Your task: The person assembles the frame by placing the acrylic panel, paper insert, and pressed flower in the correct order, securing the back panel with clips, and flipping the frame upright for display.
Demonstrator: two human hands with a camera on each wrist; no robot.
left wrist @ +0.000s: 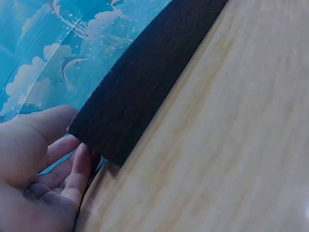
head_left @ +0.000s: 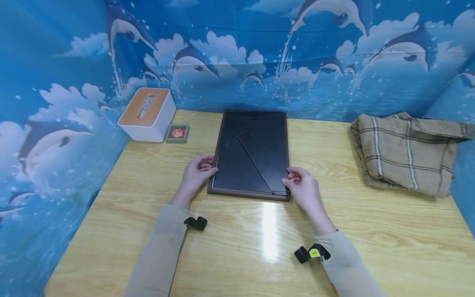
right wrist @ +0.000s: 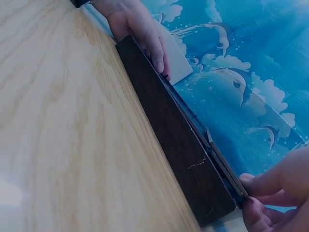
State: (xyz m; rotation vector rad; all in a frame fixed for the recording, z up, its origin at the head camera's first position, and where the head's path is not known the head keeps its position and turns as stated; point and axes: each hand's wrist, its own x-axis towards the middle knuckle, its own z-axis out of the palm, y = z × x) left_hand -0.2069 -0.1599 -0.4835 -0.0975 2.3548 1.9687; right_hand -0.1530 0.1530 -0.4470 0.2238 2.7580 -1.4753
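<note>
One picture frame [head_left: 249, 156] lies back-up on the surface [head_left: 230, 239] in front of you, between your two hands. Its dark back panel [head_left: 231, 167] faces up, and the slanted stand leg [head_left: 259, 161] lies folded against it. Your left hand [head_left: 196, 173] grips the left side of the frame, thumb on the rim and fingers curled against the edge. Your right hand [head_left: 303, 187] pinches a thin edge at the near right corner between thumb and fingertips; whether that edge is the foot of the leg or the border of the panel, you cannot tell from these views.

The step in hand looks like work on the frame's back: you seem to be handling that corner piece while the other hand steadies the rim. The next move probably calls for gentle, controlled force at the corner, with your left thumb kept firm so that nothing slides.

You can read no brand anywhere. The yellow label [head_left: 314, 253] at your right wrist bears characters too small to make out. Faint marks on the panel are illegible, and so is any lettering in the red motif of the small square coaster [head_left: 177, 134] beside the white box [head_left: 148, 117].
</note>
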